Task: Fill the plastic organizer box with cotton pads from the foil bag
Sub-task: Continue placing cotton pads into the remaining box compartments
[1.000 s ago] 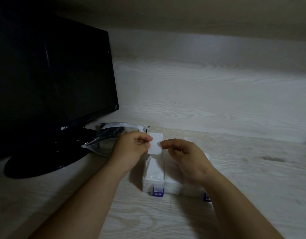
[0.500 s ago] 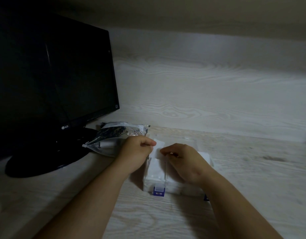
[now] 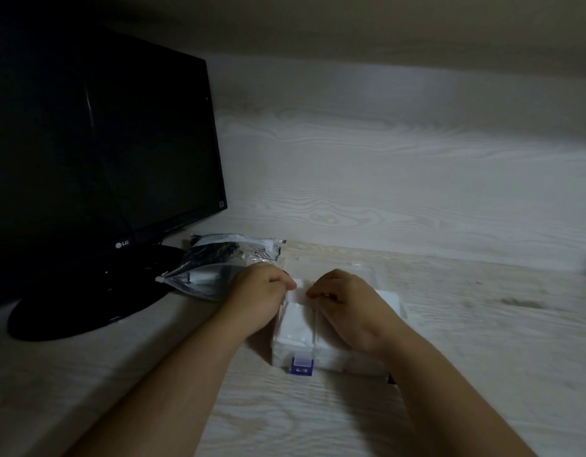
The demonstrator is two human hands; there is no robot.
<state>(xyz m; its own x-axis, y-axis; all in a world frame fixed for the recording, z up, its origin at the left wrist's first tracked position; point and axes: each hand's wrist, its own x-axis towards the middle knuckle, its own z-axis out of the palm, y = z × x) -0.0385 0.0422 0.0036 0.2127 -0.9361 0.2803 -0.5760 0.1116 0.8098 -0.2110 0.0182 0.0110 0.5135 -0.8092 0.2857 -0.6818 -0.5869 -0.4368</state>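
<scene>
A: What is held right now?

B: One white cotton pad (image 3: 300,291) is pinched at its two ends. Its left end is gripped by the left hand (image 3: 263,295) and its right end by the right hand (image 3: 346,303). Both hands are curled, not spread.

A: Where is the plastic organizer box (image 3: 321,338)?

B: It is set on the desk (image 3: 483,357), right under the hands and a bit nearer the body. Its long side is laid left to right. White pads are seen inside already, so it is judged nearly full. A blue clasp (image 3: 301,366) is seen on its front.

A: So which way must the pad be moved?

B: Straight down, it is thought. Both hands are equally near.

A: And the foil bag (image 3: 215,272)?

B: It is laid just left of the left hand, beside the black monitor (image 3: 97,143).

A: Can any words be read?

B: Only "LG" on the monitor. The print on the bag cannot be read.
</scene>
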